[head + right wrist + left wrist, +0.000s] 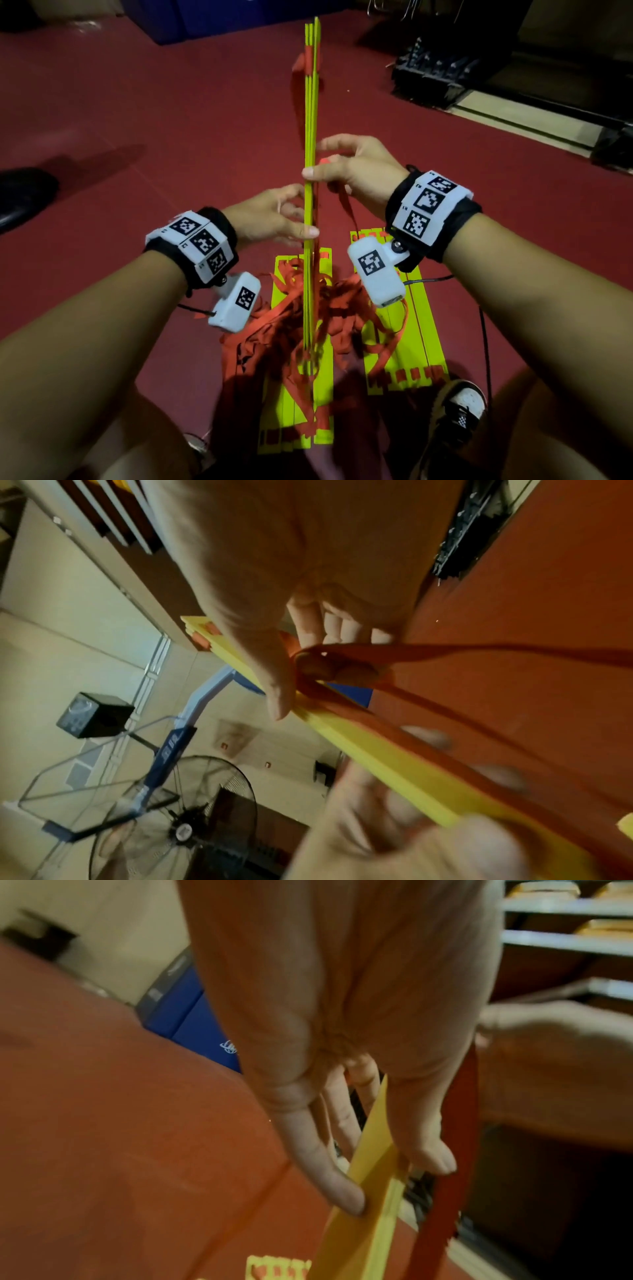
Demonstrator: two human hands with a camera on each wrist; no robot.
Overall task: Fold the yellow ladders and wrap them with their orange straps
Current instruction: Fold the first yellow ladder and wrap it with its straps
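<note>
Two bare hands hold a folded yellow ladder edge-up above a dark red floor, its stacked slats pressed together into one narrow bundle that runs away from the person. The left hand pinches the bundle nearer the body, thumb on the right face and fingers on the left face; the left wrist view shows the thumb and a fingertip clamping the yellow edge. The right hand sits farther along the same bundle, thumb laid across its top edge, with an orange strap looped through the curled fingers; the right wrist view shows this strap crossing the fingers and trailing off in two strands beside the yellow slats. Near the far end of the bundle another orange strap is threaded through the slats and hangs loose down the left side. On the floor below lie two more ladders, flat and unwrapped: one directly under the held bundle, one just to its right, with a loose tangle of orange straps spread over both. A sneaker rests beside the right-hand ladder. A blue container stands at the far edge of the floor.
</note>
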